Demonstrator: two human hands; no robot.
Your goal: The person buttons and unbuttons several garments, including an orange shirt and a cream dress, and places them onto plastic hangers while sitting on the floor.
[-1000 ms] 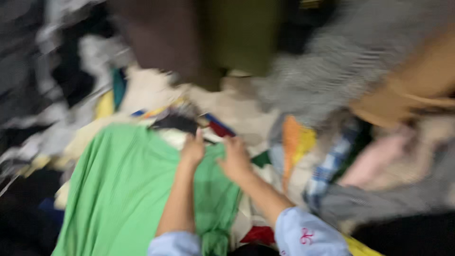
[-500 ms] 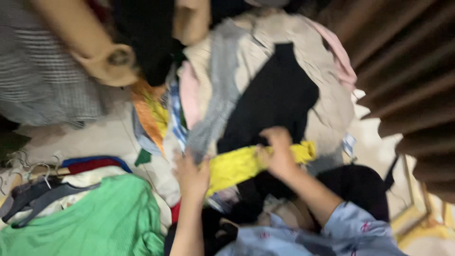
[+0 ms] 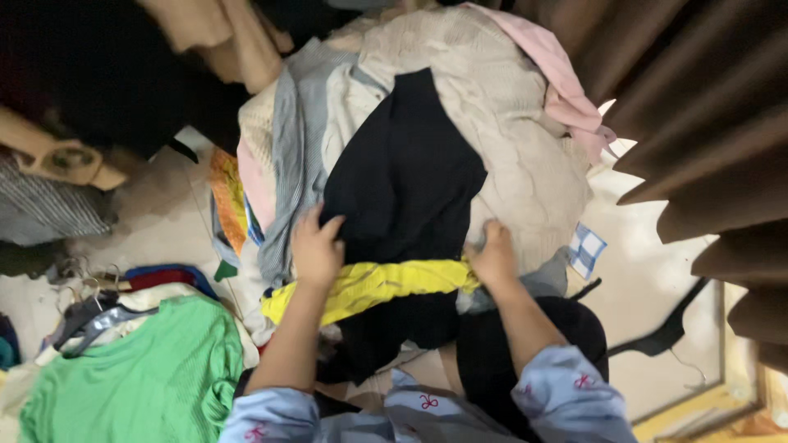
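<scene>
At centre frame, on the clothes pile, we find our left hand (image 3: 316,250) grasping the black garment (image 3: 402,184) and our right hand (image 3: 494,256) clenched on the yellow garment (image 3: 369,287) below it.

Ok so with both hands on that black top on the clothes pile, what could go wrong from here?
The left hand and right hand press on a black garment atop a heaped pile. Pulling it could drag the yellow garment lying across it, or the cream knit beneath. The pink garment hangs off the pile's edge and might slip down. Hangers lie on the floor nearby, possibly underfoot.
</scene>
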